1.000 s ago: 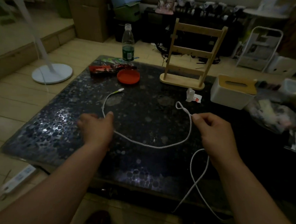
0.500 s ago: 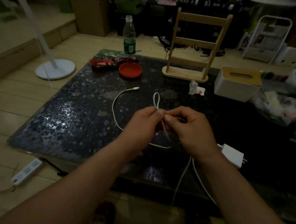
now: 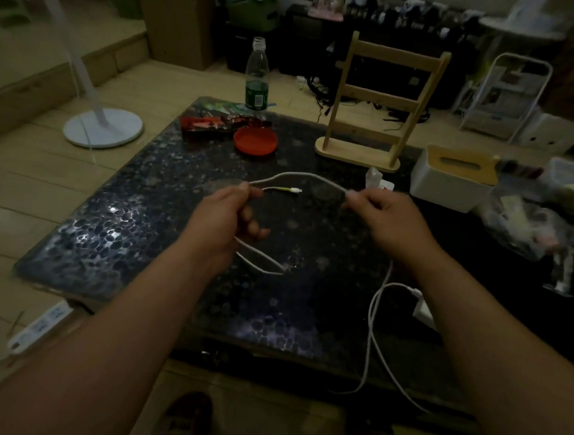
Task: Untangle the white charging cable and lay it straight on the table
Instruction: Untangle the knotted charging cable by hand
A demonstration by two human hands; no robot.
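The white charging cable (image 3: 302, 175) arcs in the air between my two hands above the dark pebble-patterned table (image 3: 115, 225). My left hand (image 3: 226, 216) pinches it at the left, and the cable's green-tipped plug end (image 3: 292, 190) sticks out to the right of those fingers. A loop of cable (image 3: 259, 259) hangs below my left hand onto the table. My right hand (image 3: 385, 221) pinches the cable at the right. From there the cable drops past my right wrist, loops over the table's front edge and runs to a white charger block (image 3: 423, 308), partly hidden by my right forearm.
At the table's back stand a wooden rack (image 3: 378, 105), a red dish (image 3: 256, 141), a red wrapper (image 3: 214, 124) and a plastic bottle (image 3: 257, 76). A white tissue box (image 3: 451, 178) and plastic bags (image 3: 543, 218) fill the right side. A fan base (image 3: 103, 132) and power strip (image 3: 38, 327) lie on the floor.
My hands, close together half a second ago, have moved apart, drawing the cable into an arc between them. The plug end has lifted off the table near my left hand.
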